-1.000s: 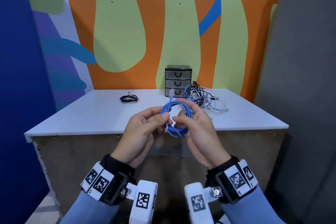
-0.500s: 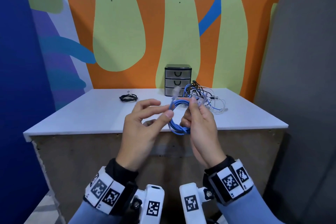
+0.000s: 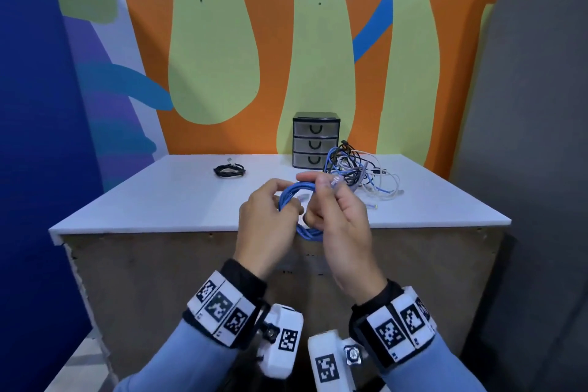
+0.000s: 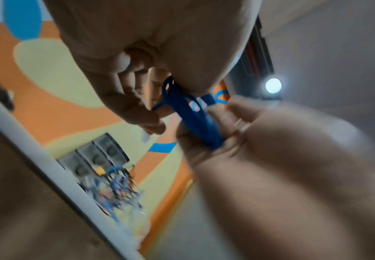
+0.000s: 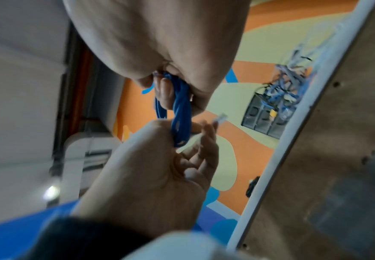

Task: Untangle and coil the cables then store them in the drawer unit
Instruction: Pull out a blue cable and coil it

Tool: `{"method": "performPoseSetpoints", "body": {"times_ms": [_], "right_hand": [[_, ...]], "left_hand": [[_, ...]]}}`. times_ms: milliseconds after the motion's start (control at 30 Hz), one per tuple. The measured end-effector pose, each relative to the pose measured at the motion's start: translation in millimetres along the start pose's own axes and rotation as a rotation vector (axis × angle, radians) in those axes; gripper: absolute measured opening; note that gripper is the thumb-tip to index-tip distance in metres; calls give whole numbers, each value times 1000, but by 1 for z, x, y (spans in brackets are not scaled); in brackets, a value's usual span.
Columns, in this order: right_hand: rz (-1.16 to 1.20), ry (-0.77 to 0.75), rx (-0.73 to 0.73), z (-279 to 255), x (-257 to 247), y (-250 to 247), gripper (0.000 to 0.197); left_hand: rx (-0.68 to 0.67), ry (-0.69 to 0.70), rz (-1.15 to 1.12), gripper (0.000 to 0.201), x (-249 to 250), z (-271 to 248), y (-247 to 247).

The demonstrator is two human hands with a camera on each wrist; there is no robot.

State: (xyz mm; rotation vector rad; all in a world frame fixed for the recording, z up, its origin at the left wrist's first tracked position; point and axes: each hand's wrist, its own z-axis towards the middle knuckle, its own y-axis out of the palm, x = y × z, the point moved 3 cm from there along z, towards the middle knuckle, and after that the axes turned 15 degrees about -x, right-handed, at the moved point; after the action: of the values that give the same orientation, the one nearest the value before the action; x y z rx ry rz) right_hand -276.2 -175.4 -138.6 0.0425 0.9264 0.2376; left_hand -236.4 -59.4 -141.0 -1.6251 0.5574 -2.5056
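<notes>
Head view: both the left hand [image 3: 267, 219] and right hand [image 3: 342, 219] grasp the blue cable coil [image 3: 296, 197] above the counter [image 3: 159, 197] edge. Behind: drawer unit [image 3: 316, 140], tangled cables [image 3: 359, 169], black coil [image 3: 229, 170]. Wrist views, blurred: fingers pinch the coil's strands.

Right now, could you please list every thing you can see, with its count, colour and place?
blue cable coil: one, blue, held up between both hands, in front of the table's near edge
cable tangle: one pile, blue, black, white and grey, on the table right of the drawer unit
black cable coil: one, black, on the table, far left
drawer unit: one, grey and black, three drawers shut, table back
table: one, white top
left hand: grips the coil
right hand: grips the coil
</notes>
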Motion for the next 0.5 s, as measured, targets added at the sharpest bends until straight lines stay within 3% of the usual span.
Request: {"method": "performPoseSetpoints", "body": {"times_ms": [100,167,267,367,500], "right_hand": [[116,58,99,6,5,-11,31],[154,77,127,7,9,-18,29],[269,84,130,7,10,-22,27],[464,72,153,8,8,-25,25],[433,71,242,12,10,-31,21]], "left_hand": [[-175,41,-457,11,2,-6,8],[-251,-7,-752,22,5,-11,7],[-182,-67,-1088,33,0,-9,-2],[31,-61,-1067,25,-8,-6,-13],[169,146,-861,48,-9,-15,-15]]}}
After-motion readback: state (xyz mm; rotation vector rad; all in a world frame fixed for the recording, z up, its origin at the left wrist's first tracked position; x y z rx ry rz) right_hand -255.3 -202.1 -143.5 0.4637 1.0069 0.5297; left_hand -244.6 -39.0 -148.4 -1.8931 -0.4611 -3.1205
